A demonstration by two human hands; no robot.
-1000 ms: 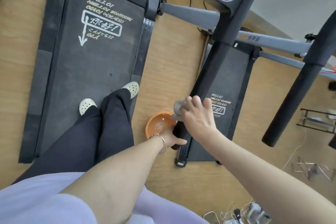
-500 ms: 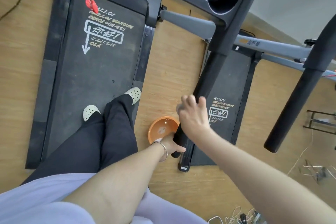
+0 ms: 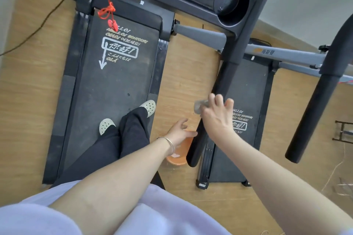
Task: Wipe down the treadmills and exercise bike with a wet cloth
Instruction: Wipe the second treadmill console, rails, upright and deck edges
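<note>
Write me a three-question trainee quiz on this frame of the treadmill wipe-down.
1. True or false: the left hand grips the black handrail.
2. What does the right hand hold against that handrail? A) sponge B) grey cloth C) spray bottle
3. Fill in: the basin on the floor, below the left hand, is ____ in colour.
Key: 1 false, its fingers are spread open; 2 B; 3 orange.

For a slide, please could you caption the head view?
Right hand holds cloth against treadmill handrail; left hand open nearby.
</note>
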